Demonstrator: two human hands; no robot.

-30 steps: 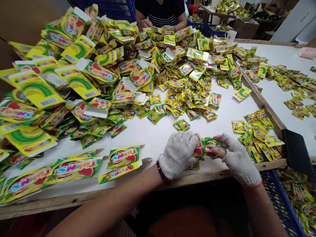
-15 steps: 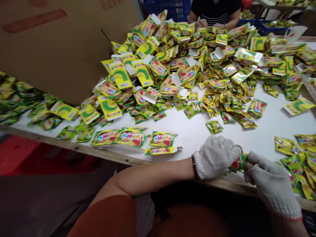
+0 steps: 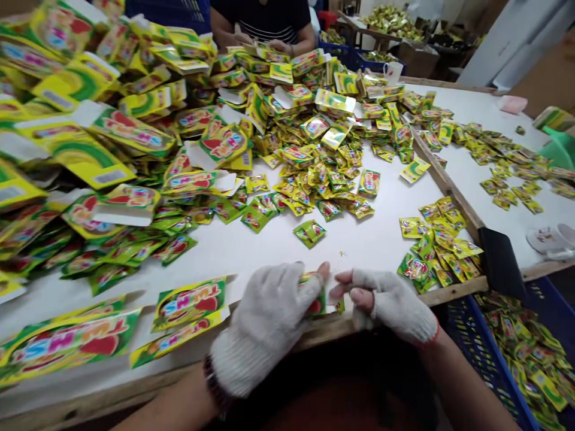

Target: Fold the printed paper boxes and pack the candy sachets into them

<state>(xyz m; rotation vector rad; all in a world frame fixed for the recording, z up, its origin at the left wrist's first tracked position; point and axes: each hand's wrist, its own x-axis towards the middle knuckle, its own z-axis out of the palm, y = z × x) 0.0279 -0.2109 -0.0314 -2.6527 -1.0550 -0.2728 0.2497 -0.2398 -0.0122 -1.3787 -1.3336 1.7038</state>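
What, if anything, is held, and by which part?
The left hand grips a printed carton around its body, leaving its right end showing. Nothing shows held in the right hand.

The widest open room on the table (image 3: 390, 197) lies at the centre right, running upward from the right hand (image 3: 386, 299) between the central sachet pile (image 3: 314, 179) and the sachet heap (image 3: 444, 245) by the wooden divider (image 3: 449, 188). One yellow box (image 3: 415, 170) narrows its upper end. Above the left hand (image 3: 265, 323), a bare band stretches leftward, interrupted by a green sachet pair (image 3: 309, 233). Stacked cartons (image 3: 135, 129) block the upper left; flat boxes (image 3: 188, 305) crowd the lower left. Past the heap, the raised divider and a black object (image 3: 502, 263) obstruct rightward passage.
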